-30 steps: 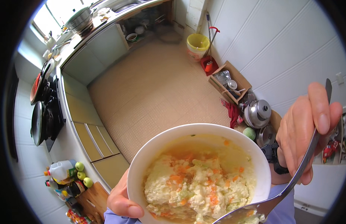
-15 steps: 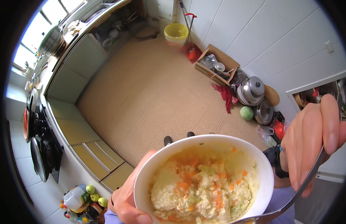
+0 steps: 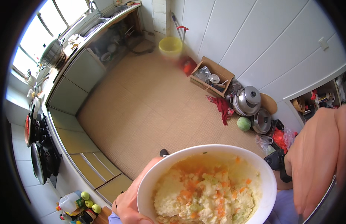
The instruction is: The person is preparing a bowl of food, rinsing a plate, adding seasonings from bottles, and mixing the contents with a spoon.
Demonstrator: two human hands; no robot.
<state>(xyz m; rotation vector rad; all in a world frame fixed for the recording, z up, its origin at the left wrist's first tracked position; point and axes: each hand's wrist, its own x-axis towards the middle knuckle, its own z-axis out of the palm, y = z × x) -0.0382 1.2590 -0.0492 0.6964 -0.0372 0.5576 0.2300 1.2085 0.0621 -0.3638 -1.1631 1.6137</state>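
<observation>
White bowl [image 3: 266, 186] of mashed food [image 3: 206, 190], lower center, gripped by left hand [image 3: 134, 199]. Right hand [image 3: 315, 160], lower right, closed round metal spoon [image 3: 323, 199]. Beyond: tan floor [image 3: 143, 104], white wall [image 3: 251, 44] upper right, counter [image 3: 68, 175] left, window [image 3: 53, 18] upper left.

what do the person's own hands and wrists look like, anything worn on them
Both the left hand and the right hand are ungloved. The right wrist carries a black strap with a blocky dark piece, like a watch. A thin dark band shows by the left wrist, above a pale lavender sleeve. No clear markings are visible.
</observation>
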